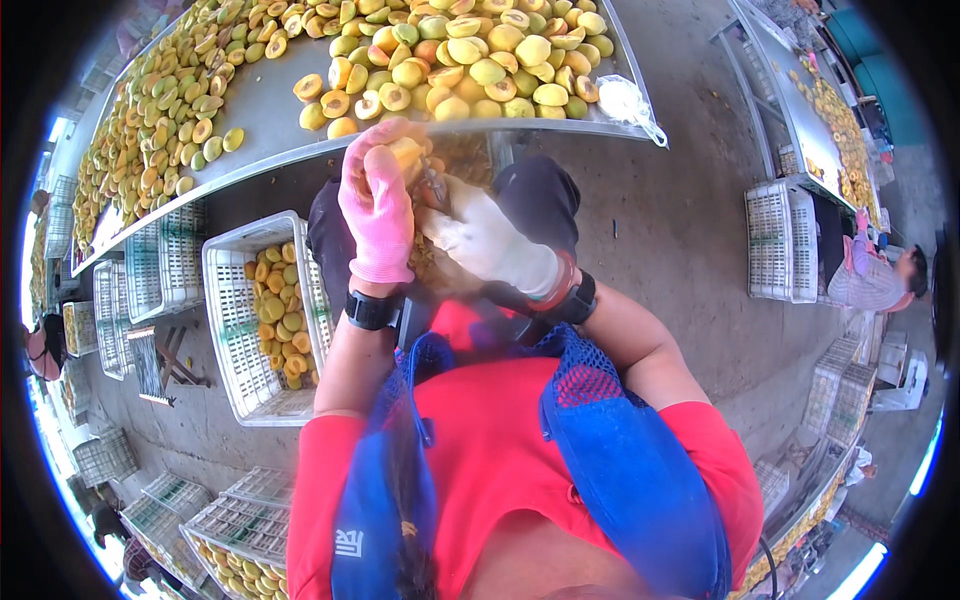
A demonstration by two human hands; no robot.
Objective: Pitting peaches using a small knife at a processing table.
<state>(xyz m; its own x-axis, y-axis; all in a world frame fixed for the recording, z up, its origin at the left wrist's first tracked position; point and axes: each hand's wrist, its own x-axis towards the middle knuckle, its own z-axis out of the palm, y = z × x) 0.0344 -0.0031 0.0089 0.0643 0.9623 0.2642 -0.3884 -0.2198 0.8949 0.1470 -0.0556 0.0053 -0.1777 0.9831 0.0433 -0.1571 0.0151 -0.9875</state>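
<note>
The left grip (pixel 378 215), gloved in pink, is holding a yellow fruit (pixel 406 155) between thumb and fingers, just in front of the metal bench (pixel 268 105). The right grip (pixel 487 240), gloved in white, is wrapping around a small dark tool (pixel 434 190), its tip pointing at the fruit (blur is hiding whether they are touching). Halved fruits (pixel 470 70) are covering much of the bench; a white crate (pixel 222 330), standing to the left, is holding more.
</note>
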